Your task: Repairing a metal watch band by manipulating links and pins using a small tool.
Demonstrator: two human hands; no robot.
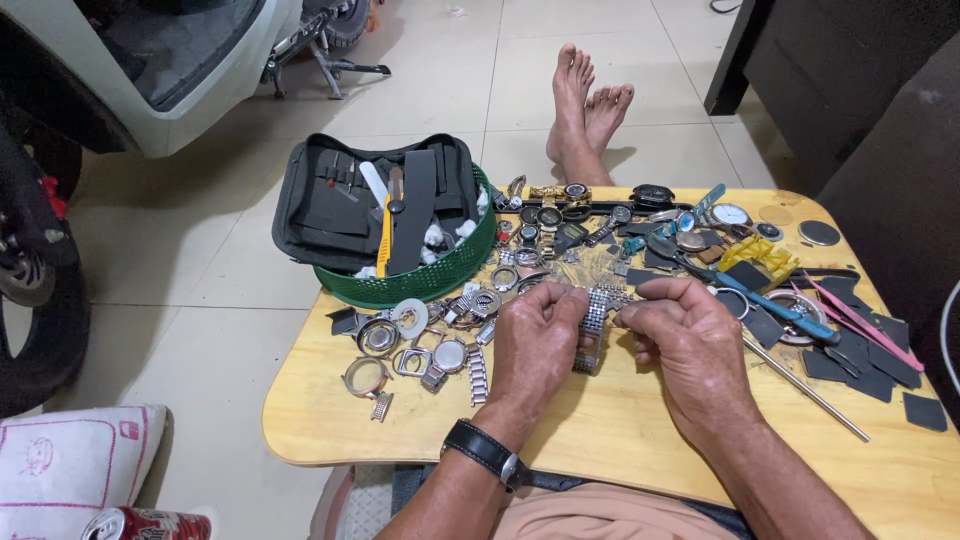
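Note:
My left hand [537, 335] and my right hand [685, 335] meet over the middle of a small wooden table [620, 430]. Between them they grip a silver metal watch bracelet [594, 322]: the left hand's fingers hold its left side, and the right hand's fingertips pinch its upper right edge. The lower end of the bracelet hangs down toward the tabletop. A black wristwatch [487, 452] sits on my left wrist.
Several watch cases, bezels and band pieces [420, 345] lie left of my hands. Watches [600, 215] line the far edge. A blue-handled tool [775, 305], pink tweezers [860, 320], a metal rod [805, 388] and dark pads [880, 365] lie at right. A green basket [420, 285] holds a black tool case [370, 200].

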